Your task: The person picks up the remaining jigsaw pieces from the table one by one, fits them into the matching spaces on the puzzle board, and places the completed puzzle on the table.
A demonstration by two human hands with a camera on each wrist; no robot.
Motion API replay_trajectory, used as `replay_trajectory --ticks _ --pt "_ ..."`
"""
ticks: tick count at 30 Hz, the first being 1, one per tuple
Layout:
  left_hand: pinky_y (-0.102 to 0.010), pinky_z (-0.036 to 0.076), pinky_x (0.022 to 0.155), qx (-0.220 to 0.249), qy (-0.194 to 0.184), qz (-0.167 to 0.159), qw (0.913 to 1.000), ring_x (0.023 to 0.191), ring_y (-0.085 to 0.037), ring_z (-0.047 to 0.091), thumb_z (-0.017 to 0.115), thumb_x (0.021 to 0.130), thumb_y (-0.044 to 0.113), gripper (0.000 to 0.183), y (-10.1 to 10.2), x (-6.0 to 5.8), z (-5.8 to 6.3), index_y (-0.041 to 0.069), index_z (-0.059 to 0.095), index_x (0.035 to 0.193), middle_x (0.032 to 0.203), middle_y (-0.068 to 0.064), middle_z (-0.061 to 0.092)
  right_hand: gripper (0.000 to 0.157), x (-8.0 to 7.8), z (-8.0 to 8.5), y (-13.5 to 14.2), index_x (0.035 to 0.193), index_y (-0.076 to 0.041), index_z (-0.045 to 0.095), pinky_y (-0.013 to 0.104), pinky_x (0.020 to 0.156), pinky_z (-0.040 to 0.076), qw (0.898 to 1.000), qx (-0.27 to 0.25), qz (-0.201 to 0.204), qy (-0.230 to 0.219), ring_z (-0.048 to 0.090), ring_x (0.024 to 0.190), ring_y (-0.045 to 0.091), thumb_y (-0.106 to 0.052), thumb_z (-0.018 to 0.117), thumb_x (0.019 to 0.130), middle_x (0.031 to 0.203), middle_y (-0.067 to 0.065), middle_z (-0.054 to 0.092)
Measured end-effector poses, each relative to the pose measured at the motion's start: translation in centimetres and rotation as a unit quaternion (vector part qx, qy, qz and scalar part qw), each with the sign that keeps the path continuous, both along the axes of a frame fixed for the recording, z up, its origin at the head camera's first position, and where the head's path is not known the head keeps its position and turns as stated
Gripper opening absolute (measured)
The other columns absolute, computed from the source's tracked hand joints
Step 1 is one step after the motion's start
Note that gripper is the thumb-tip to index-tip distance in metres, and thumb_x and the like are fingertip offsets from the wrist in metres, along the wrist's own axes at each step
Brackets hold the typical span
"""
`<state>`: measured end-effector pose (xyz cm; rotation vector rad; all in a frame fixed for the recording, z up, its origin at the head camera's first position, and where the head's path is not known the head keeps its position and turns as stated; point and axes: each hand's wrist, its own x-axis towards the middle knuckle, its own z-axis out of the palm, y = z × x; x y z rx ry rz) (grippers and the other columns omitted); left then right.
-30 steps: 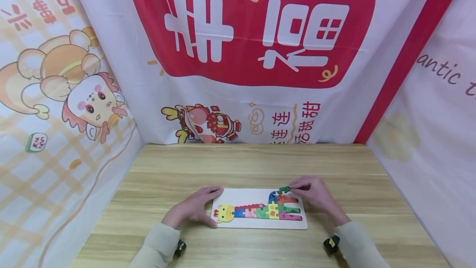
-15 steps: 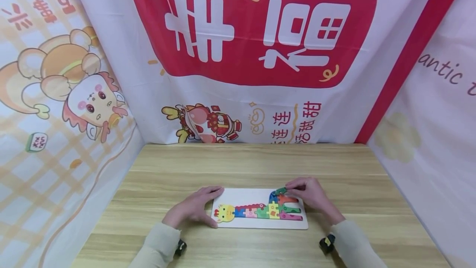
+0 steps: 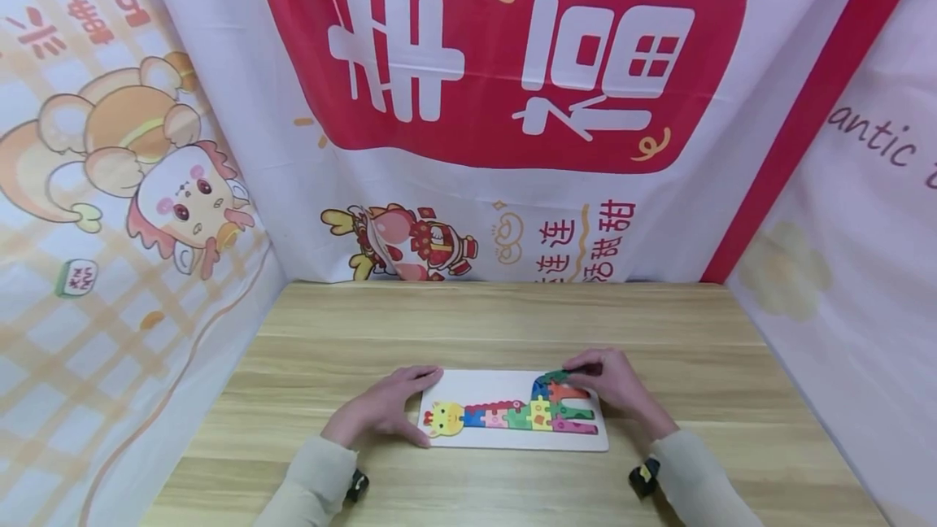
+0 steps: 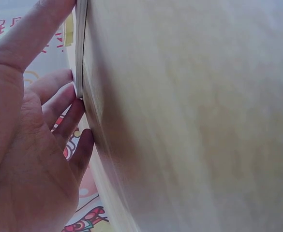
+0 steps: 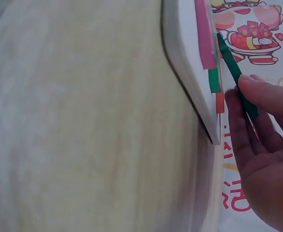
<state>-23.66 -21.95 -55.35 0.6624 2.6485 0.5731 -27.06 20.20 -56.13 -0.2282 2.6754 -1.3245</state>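
Observation:
A white puzzle board [image 3: 483,385] lies on the table, with a giraffe of colourful jigsaw pieces [image 3: 518,418] on it, its yellow head at the left. My left hand [image 3: 384,403] holds the board's left end, thumb at the near corner and fingers at the far one. Its fingertips [image 4: 75,108] meet the board's edge in the left wrist view. Between thumb and fingers, my right hand [image 3: 613,381] pinches a green puzzle piece [image 5: 232,60] at the board's far right. That piece is tilted, one end close to the board; the hand partly covers it in the head view.
The wooden table [image 3: 505,324] extends around the board. Behind it hangs a printed cloth [image 3: 483,88] in red and white, and more printed cloth [image 3: 139,177] lines both sides. A small black device [image 3: 644,478] is strapped at each wrist.
My right hand has brought the green piece slightly left and down against the blue piece at the giraffe's rear. The left hand and the board have stayed in place.

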Motion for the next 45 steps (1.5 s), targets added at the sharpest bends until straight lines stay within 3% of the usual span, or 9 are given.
replay_trajectory --ticks 16,34,45 --pt "-0.055 0.03 0.11 -0.001 -0.003 0.002 1.0 0.143 -0.027 0.023 0.073 0.058 0.072 0.113 0.04 -0.02 0.05 0.033 0.025 0.152 0.158 0.007 0.021 0.021 -0.42 -0.42 0.25 0.093 -0.029 0.075 0.031 0.073 0.05 0.998 0.055 0.006 0.014 0.06 0.082 0.01 -0.014 0.079 0.078 0.09 -0.011 0.069" --pt "-0.057 0.03 0.109 0.001 -0.009 0.006 0.9999 0.143 -0.028 0.023 0.075 0.058 0.07 0.111 0.05 0.01 0.15 0.034 0.025 0.151 0.158 0.007 0.021 0.025 -0.46 -0.67 0.17 0.089 -0.028 0.076 0.034 0.076 0.055 0.999 0.053 -0.004 0.008 0.064 0.084 0.009 -0.005 0.076 0.079 0.093 -0.01 0.072" --pt "-0.057 0.03 0.109 0.002 -0.005 0.003 1.0 0.142 -0.028 0.024 0.075 0.058 0.07 0.111 0.05 0.12 0.17 0.033 0.026 0.151 0.158 0.007 0.022 0.025 -0.45 -0.51 0.31 0.092 -0.028 0.077 0.033 0.075 0.055 0.997 0.068 0.016 0.015 0.064 0.085 0.009 -0.006 0.076 0.079 0.095 -0.011 0.072"
